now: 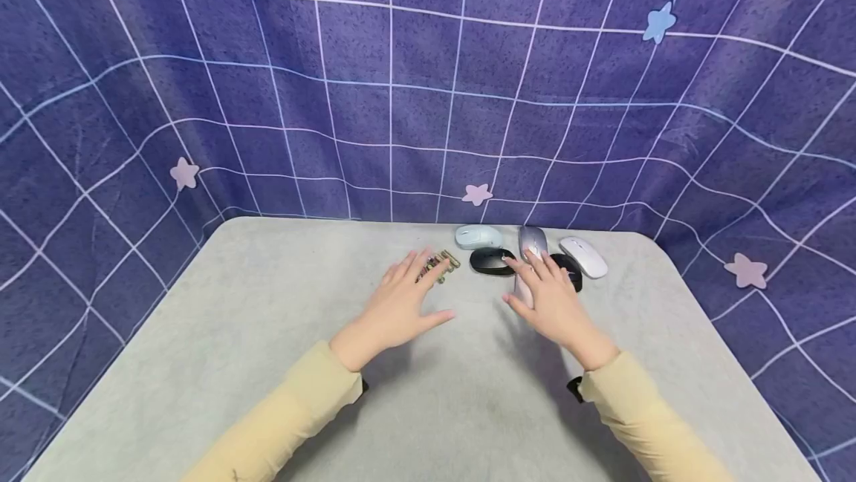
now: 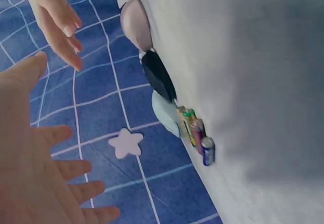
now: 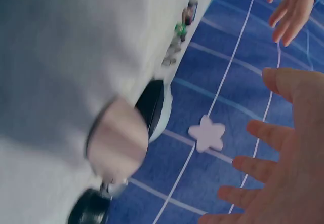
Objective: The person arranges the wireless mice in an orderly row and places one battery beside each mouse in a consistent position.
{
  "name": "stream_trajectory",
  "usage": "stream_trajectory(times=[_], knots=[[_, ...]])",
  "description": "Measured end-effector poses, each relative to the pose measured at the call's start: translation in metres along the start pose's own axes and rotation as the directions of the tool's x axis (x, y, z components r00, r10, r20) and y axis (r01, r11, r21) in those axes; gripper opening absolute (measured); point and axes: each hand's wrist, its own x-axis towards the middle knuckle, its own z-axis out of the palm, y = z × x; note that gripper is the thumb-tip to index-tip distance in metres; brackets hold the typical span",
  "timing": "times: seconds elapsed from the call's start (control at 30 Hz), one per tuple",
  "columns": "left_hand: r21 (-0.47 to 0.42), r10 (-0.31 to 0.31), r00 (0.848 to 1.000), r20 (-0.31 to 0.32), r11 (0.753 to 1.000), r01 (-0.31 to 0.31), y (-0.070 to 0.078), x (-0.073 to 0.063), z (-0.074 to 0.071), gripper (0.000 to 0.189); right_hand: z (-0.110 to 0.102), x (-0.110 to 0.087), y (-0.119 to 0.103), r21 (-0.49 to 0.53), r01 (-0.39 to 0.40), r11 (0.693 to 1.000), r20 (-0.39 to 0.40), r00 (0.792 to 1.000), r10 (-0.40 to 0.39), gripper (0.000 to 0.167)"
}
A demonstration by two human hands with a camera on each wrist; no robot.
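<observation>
My left hand (image 1: 394,307) hovers with spread fingers above the table, nearest to a group of small can-shaped pieces (image 2: 195,133) in several colours, partly hidden behind its fingers in the head view. Held over the computer mice, my right hand (image 1: 553,302) has its fingers extended and grips nothing. Around it lie a black mouse (image 1: 491,262), a grey mouse (image 1: 533,237), a white mouse (image 1: 585,257) and a second black mouse (image 1: 572,274). A pale pink mouse (image 3: 119,140) is partly covered by that hand from above. Behind the first black mouse sits a light blue mouse (image 1: 476,236).
A light grey cloth covers the table (image 1: 227,304). Behind and beside it hangs a blue-purple curtain (image 1: 361,118) with a white grid and star shapes. The mice and small pieces lie near the table's far edge.
</observation>
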Motion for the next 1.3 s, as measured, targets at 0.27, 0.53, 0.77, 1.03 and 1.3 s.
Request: stream_trajectory(times=[0.27, 0.53, 0.77, 1.03, 1.3], knots=[[-0.011, 0.087, 0.995, 0.046, 0.996, -0.086, 0.021, 0.039, 0.008, 0.083, -0.006, 0.021, 0.037, 0.029, 0.006, 1.0, -0.043, 0.999, -0.005, 0.057], [0.029, 0.164, 0.982, 0.088, 0.986, -0.167, 0.041, 0.075, 0.021, 0.081, -0.006, 0.037, 0.066, 0.056, -0.036, 0.998, 0.012, 0.999, 0.036, 0.055], [-0.006, 0.143, 0.98, 0.136, 0.99, -0.143, 0.055, 0.099, 0.04, 0.08, 0.007, 0.047, 0.088, 0.042, -0.1, 0.994, 0.066, 0.993, 0.097, 0.056], [0.003, 0.127, 0.976, 0.176, 0.992, -0.129, 0.074, 0.12, 0.062, 0.081, 0.019, 0.057, 0.108, 0.021, -0.17, 0.985, 0.106, 0.98, 0.167, 0.054], [0.035, 0.141, 0.967, 0.21, 0.988, -0.151, 0.091, 0.133, 0.091, 0.082, 0.03, 0.053, 0.119, -0.051, -0.133, 0.99, 0.062, 0.989, 0.136, 0.044]])
